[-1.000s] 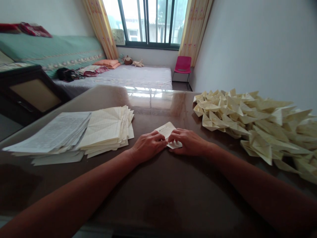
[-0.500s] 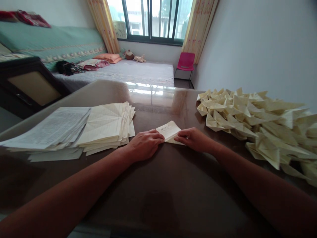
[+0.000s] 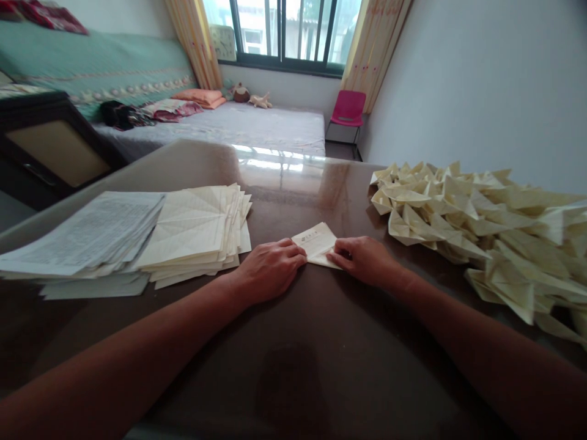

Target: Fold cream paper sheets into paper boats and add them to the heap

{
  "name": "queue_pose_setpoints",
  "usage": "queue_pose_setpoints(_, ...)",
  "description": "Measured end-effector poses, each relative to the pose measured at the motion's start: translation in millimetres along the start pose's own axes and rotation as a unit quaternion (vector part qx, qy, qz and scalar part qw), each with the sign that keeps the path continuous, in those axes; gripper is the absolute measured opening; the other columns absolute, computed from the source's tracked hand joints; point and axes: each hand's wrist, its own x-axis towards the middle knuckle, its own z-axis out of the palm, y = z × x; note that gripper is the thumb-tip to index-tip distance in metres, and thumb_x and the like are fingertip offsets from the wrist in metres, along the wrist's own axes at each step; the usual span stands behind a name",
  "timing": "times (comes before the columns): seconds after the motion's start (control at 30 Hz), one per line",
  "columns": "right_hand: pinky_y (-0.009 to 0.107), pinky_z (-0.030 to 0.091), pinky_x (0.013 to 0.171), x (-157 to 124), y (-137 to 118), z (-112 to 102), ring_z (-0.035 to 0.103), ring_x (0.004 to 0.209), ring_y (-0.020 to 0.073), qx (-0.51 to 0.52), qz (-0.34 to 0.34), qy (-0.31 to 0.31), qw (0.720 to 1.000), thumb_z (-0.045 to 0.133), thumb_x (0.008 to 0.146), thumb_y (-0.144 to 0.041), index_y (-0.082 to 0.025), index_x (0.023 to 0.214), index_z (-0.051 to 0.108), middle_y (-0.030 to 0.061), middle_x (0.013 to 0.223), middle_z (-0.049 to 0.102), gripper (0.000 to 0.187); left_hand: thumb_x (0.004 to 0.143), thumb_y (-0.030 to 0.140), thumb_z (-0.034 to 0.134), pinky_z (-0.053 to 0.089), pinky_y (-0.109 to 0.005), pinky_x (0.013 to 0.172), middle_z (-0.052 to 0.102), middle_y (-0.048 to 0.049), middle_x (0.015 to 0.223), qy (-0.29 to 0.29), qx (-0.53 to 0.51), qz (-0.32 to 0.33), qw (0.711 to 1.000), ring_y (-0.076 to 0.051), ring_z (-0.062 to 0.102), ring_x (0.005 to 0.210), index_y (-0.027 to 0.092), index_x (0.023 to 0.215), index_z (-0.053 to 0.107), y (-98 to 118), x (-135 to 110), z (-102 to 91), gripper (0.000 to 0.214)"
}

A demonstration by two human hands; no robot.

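A small folded sheet of cream paper with printed writing near its top lies on the dark glossy table. My left hand rests at its left corner, the fingers bent together and holding the edge down. At the opposite side, my right hand pinches the lower right edge between thumb and curled forefinger. The fingertips of both hands hide parts of the paper's edges.
Left of my hands lie a stack of creased cream sheets and a pile of printed white sheets. Many folded paper pieces are heaped at the right. Beyond the table are a bed and a pink chair.
The view has shifted slightly. My right hand has moved a little along the paper's right side, and the lower right edge now looks flatter. My left hand stays at the left corner.
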Motion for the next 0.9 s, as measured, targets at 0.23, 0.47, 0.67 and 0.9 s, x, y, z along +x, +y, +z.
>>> queue_pose_setpoints(0.23,0.024,0.024,0.055,0,-1,1,0.053,0.060,0.0122,-0.001,-0.001,-0.009,1.000,0.050,0.086,-0.046,-0.020,0.069,0.059,0.0008,0.068,0.065,0.032,0.095,0.022,0.041,0.050,-0.032,0.080,0.063,-0.0042,0.109,-0.038,0.055,0.008,0.998,-0.021,0.056,0.101,0.025,0.122,0.056,4,1,-0.3,0.031)
queue_pose_setpoints(0.47,0.025,0.025,0.056,-1,-4,-1,0.055,0.063,0.0129,-0.017,0.009,-0.005,1.000,0.049,0.088,-0.047,-0.021,0.071,0.060,0.0013,0.071,0.066,0.034,0.095,0.025,0.040,0.049,-0.032,0.078,0.061,-0.0038,0.112,-0.055,0.064,0.006,0.996,-0.021,0.053,0.101,0.027,0.121,0.056,4,1,-1.1,0.030)
queue_pose_setpoints(0.67,0.025,0.024,0.055,-1,-7,-1,0.056,0.064,0.0135,-0.037,0.004,-0.004,0.999,0.049,0.089,-0.047,-0.021,0.072,0.061,0.0010,0.074,0.067,0.033,0.096,0.022,0.039,0.046,-0.032,0.086,0.060,-0.0053,0.117,-0.043,0.054,0.019,0.997,-0.020,0.051,0.107,0.021,0.124,0.054,11,3,3.9,0.032)
queue_pose_setpoints(0.9,0.025,0.029,0.056,-3,-12,-2,0.062,0.073,0.0159,-0.075,-0.013,-0.012,0.997,0.043,0.093,-0.046,-0.020,0.078,0.061,0.0028,0.082,0.068,0.036,0.096,0.025,0.043,0.045,-0.031,0.081,0.059,-0.0030,0.118,-0.065,0.073,0.002,0.995,-0.019,0.052,0.105,0.029,0.126,0.053,16,6,0.4,0.032)
